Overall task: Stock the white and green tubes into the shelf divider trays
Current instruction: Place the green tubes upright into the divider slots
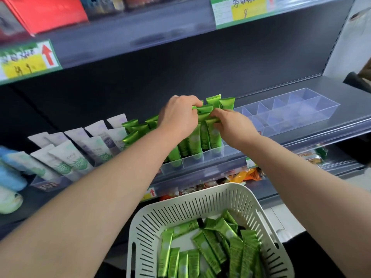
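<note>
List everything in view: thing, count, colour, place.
Shelved tubes: many, green, upright in middle divider tray.
Basket: one, white, below the shelf.
Loose tubes: many, green, lying in the basket.
White tubes: about ten, white, left tray.
Spare tray: one, transparent, shelf right.
Snack packets: several, orange and red, beneath the shelf.
Price labels: several, green and yellow, shelf edges.
Left hand: one, gripping shelved tubes' tops.
Right hand: one, pinching a shelved tube.
</note>
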Available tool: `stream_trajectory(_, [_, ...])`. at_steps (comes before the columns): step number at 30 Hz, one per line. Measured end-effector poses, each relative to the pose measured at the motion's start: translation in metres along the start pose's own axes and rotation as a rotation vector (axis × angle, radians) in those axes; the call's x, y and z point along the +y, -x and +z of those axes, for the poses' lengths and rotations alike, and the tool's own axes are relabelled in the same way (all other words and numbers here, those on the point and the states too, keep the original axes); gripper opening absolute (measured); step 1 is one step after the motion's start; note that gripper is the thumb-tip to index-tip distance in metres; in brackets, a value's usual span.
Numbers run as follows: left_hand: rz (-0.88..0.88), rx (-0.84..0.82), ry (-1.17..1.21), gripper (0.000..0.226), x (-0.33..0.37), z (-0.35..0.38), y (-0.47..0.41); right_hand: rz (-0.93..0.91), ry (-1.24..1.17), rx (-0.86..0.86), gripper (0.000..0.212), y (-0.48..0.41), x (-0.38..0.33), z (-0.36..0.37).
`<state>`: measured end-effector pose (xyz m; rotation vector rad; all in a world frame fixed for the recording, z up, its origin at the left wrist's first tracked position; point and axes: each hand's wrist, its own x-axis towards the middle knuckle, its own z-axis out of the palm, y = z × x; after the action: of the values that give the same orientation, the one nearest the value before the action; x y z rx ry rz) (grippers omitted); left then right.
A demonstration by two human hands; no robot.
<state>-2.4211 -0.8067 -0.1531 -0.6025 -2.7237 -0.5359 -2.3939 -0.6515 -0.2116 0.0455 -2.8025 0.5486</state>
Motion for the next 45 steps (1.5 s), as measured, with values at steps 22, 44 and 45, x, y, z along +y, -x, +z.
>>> stream_trajectory(22, [0.187, -0.009, 0.05, 0.031, -0.02, 0.004, 0.114, -0.203, 0.294, 0.054, 0.027, 0.11, -0.026, 0.016])
stream_trajectory(44, [-0.405, -0.761, 0.099, 0.033, -0.125, 0.174, 0.297, 0.246, 0.188, -0.784, 0.069, 0.178, 0.018, 0.19])
stream_trajectory(45, [-0.405, -0.775, 0.097, 0.033, -0.124, 0.178, 0.298, 0.249, 0.174, -0.794, 0.07, 0.177, 0.017, 0.194])
